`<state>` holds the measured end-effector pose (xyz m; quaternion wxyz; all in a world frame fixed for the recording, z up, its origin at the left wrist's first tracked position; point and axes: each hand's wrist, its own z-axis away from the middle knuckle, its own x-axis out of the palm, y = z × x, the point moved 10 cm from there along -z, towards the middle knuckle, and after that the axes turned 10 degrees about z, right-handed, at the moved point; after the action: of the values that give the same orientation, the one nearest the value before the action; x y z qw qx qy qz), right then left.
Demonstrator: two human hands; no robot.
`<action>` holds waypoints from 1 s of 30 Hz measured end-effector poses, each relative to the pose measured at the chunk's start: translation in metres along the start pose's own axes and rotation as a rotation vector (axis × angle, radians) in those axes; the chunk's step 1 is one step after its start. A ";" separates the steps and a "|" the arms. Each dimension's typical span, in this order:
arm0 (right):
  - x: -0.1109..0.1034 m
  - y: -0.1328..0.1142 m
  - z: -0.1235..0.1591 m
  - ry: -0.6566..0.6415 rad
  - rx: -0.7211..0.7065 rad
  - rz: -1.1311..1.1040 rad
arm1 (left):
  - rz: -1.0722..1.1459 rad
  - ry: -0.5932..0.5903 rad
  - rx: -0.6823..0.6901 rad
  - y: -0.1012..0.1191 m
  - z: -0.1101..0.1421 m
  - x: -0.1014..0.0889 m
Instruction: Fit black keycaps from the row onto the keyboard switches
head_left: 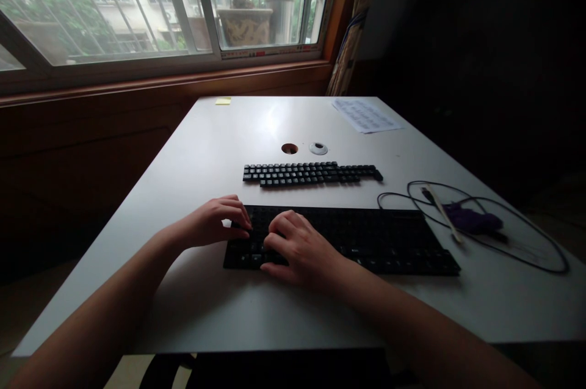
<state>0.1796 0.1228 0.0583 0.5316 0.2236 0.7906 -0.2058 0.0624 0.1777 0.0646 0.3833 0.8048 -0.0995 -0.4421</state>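
Forearms (105,297) nearest, coming in from 7 and 5, both cut off at the bottom of view. Clock centred on black keyboard (384,233), 12 = window (151,4) side. Keyboard lies lengthwise along the near table edge, white strip between. Left hand (222,218) at 9, on keyboard's left end: thumb and fingertips narrow; can't tell if anything's pinched. Right hand (304,248) also left of centre, fingers curled over the keyboard, some tips hidden; can't tell if it's holding anything. Keycaps (311,174) in rows at 12, apart from keyboard's far edge. Room to move: white tabletop (192,169) beyond left hand, out to left table edge. Tighter at 3: looped cable (556,248), purple bundle (476,220) and pale stick (442,212) before right edge. Hard to make out: keyboard's middle, too dark; cable run behind the bundle; print on sheets (366,116) toward 1.
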 end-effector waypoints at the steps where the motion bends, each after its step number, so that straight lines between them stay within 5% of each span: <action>1: 0.000 0.000 0.000 0.000 0.000 0.002 | 0.003 0.000 0.000 0.000 0.000 0.000; 30: 0.003 0.001 0.001 -0.041 -0.004 -0.013 | 0.010 -0.059 -0.020 0.005 0.000 0.006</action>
<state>0.1795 0.1237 0.0551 0.5469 0.2132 0.7813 -0.2122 0.0661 0.1715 0.0641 0.3905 0.7869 -0.1102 -0.4649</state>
